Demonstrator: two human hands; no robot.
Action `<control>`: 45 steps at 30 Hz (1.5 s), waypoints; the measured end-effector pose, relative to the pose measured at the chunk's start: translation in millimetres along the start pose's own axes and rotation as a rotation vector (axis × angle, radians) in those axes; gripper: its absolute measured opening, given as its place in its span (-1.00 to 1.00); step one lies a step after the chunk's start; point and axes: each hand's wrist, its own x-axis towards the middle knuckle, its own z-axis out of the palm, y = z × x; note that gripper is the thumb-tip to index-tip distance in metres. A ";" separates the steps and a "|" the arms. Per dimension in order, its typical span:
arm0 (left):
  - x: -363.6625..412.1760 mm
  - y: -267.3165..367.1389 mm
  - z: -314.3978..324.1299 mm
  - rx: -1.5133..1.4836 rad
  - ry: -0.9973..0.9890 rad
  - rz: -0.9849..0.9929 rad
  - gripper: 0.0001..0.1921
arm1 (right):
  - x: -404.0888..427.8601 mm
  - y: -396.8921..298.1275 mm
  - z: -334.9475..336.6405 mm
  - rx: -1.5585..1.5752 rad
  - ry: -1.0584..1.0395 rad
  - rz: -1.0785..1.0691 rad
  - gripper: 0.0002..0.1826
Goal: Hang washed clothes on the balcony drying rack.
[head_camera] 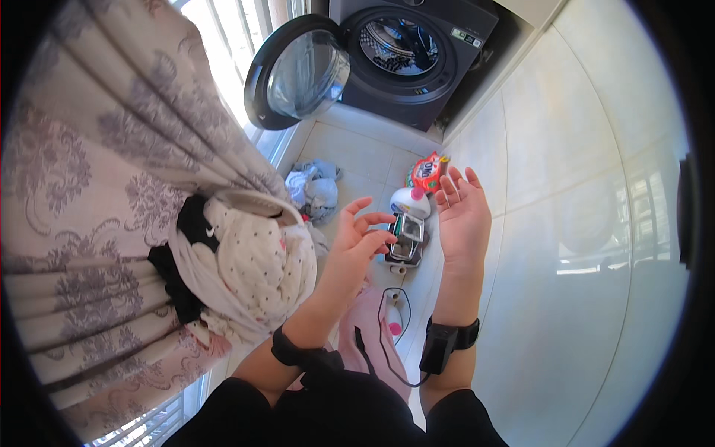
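Observation:
My left hand (360, 232) is raised with its fingers apart and holds nothing. My right hand (462, 215), palm turned up and fingers slightly curled, is also empty. Between them, lower on the floor, lie a clear-lidded box (406, 237), a white bottle with a pink cap (410, 202) and a red detergent bag (427, 172). Left of my left hand, a basket (257, 201) is heaped with laundry, a dotted cream cloth (268, 251) on top. Ahead, the front-loading washing machine (441, 106) has its round glass door (304, 72) swung open, with dark clothes (396, 61) in the drum.
Blue-grey clothes (321, 190) lie on the floor tiles. A patterned curtain (128, 151) hangs at the left by a barred window. The glossy tiled wall (558, 184) rises at the right. Pink fabric (363, 329) and another pink-capped bottle (394, 321) are near my body.

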 end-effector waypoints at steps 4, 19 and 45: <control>43.4 11.4 -13.3 -0.083 0.134 0.046 -0.55 | 60.3 18.2 16.3 0.040 0.004 0.114 -0.66; 140.4 28.7 -7.7 -0.033 0.307 0.161 -0.56 | 231.6 58.7 62.5 -0.327 -0.098 0.306 -0.48; 268.6 -86.1 6.5 0.081 0.283 -0.175 -0.71 | 619.0 134.3 -58.9 -2.668 -1.086 -0.729 -0.34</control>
